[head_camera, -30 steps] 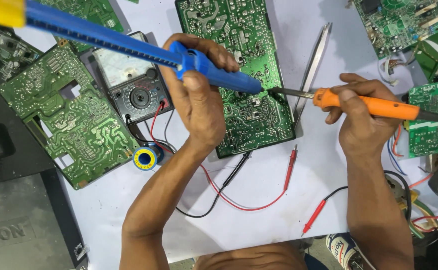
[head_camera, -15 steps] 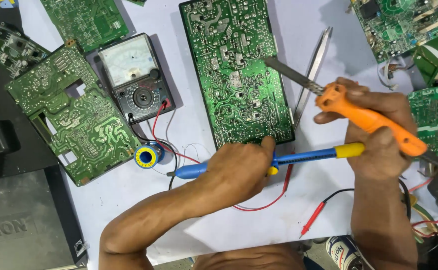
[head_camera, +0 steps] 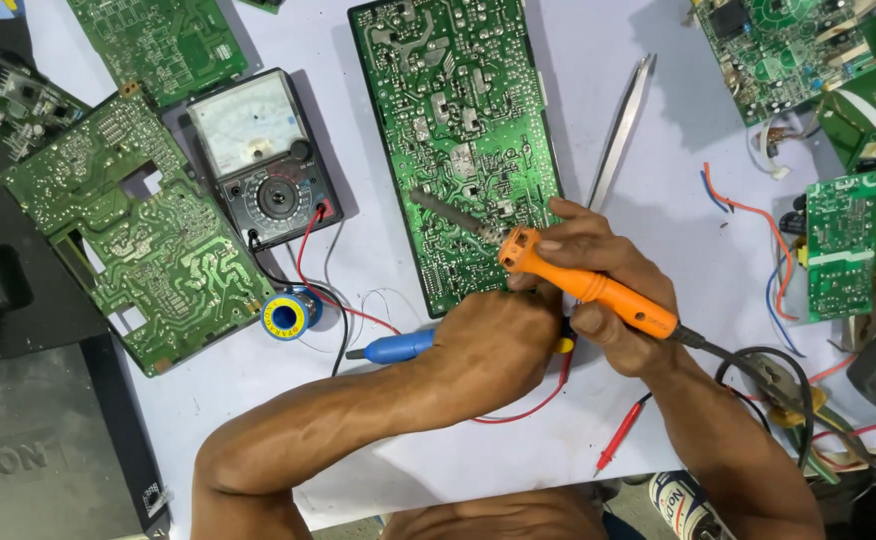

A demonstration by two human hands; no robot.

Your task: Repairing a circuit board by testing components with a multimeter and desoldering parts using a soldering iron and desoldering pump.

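My right hand grips an orange-handled soldering iron; its metal tip lies over the lower middle of the large green circuit board, solder side up. My left hand is closed over a blue desoldering pump lying flat on the white table just below the board's near edge. Only the pump's blue end and a bit of yellow by my right hand show. The two hands nearly touch.
An analog multimeter with red and black leads sits left of the board, a solder spool below it. Metal tweezers lie right of the board. More green boards lie left and right. A red probe lies near the front edge.
My left hand brought the blue pump down from over the board to the table and shifted right. My right hand moved the iron left, so its tip now reaches onto the board.
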